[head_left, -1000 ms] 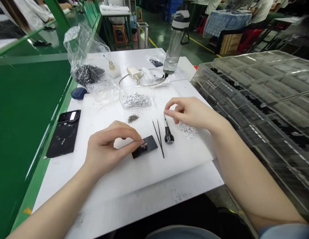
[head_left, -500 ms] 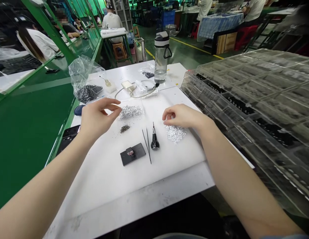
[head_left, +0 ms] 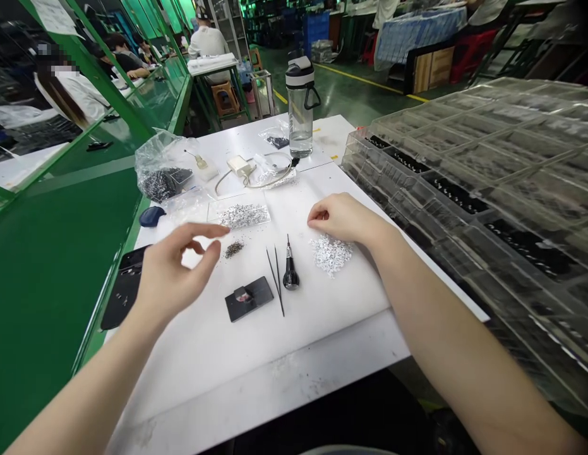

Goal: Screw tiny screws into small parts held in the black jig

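My left hand [head_left: 177, 268] hovers over the table left of a small pile of dark screws [head_left: 234, 248], thumb and index finger apart, holding nothing. My right hand [head_left: 338, 218] is just behind a heap of small white parts [head_left: 330, 254], its fingertips pressed together; whatever may be between them is too small to make out. Between the hands lie a black screwdriver [head_left: 290, 272], black tweezers [head_left: 278, 281] and a black block [head_left: 249, 299] with a raised piece on it. A clear tray [head_left: 244, 215] of white parts sits behind the screws.
A water bottle [head_left: 301, 107], a coiled cable [head_left: 256, 183] and a plastic bag [head_left: 161, 170] stand or lie at the back. Stacked clear compartment trays [head_left: 464, 145] fill the right. A phone [head_left: 126, 291] lies left; other people sit beyond.
My left hand has moved down and toward me, away from the clear tray, with thumb and index finger wider apart. The fingers of my right hand have closed together near the white heap.
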Tool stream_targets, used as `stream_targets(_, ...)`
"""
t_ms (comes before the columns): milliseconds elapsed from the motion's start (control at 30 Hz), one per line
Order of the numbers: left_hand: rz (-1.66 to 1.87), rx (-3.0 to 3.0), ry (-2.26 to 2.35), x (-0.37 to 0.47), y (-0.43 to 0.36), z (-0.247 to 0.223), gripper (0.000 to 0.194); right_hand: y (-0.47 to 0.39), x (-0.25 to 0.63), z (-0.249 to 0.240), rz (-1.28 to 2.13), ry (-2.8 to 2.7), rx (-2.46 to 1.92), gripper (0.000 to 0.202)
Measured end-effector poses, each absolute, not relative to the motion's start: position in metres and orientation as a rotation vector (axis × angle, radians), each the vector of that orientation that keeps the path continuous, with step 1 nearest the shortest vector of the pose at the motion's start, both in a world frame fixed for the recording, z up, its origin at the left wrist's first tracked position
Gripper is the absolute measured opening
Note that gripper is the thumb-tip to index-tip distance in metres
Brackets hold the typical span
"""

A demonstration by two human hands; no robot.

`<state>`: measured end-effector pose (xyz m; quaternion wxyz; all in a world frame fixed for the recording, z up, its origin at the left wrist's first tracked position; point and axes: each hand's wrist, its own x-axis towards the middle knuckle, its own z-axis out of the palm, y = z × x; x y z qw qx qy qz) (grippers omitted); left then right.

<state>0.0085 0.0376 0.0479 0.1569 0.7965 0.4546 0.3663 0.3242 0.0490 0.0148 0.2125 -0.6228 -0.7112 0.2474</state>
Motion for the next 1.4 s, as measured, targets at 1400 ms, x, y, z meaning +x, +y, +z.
stream_targets(1400, 0.78, 2.088, 1.031, 0.003, -0.004, 0.005, 0.012, -0.012, 0.22, 0.011, 0.719, -1.988, -0.873, 0.018)
